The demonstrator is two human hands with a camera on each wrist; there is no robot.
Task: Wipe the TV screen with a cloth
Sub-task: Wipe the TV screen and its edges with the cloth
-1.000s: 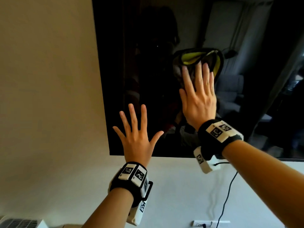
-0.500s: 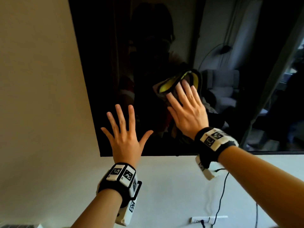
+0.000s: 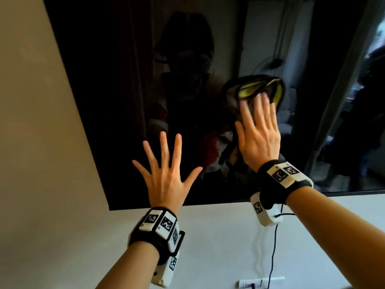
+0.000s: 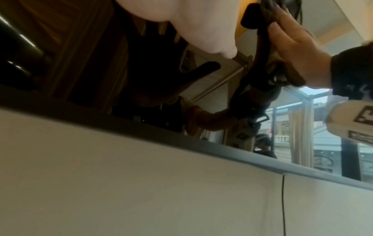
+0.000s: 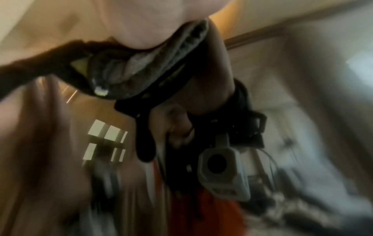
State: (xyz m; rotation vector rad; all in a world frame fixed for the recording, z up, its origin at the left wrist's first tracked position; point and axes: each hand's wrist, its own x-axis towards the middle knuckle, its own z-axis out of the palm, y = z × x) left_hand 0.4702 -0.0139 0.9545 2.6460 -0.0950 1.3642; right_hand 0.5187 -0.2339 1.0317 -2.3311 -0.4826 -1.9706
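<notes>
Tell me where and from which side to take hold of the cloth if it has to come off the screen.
Pinch the cloth at its bunched upper edge, above the fingertips of the right hand, coming from above and toward the TV screen. That hand presses it flat to the glass, so the middle is covered. The folded rim with the yellow-green lining sticks out free, probably giving fingers something to grip.

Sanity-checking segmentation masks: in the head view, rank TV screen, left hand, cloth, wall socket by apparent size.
1. TV screen, by far largest.
2. left hand.
3. cloth: visible part is smaller, but the right hand covers much of it, so unsure.
4. wall socket, smallest.
</notes>
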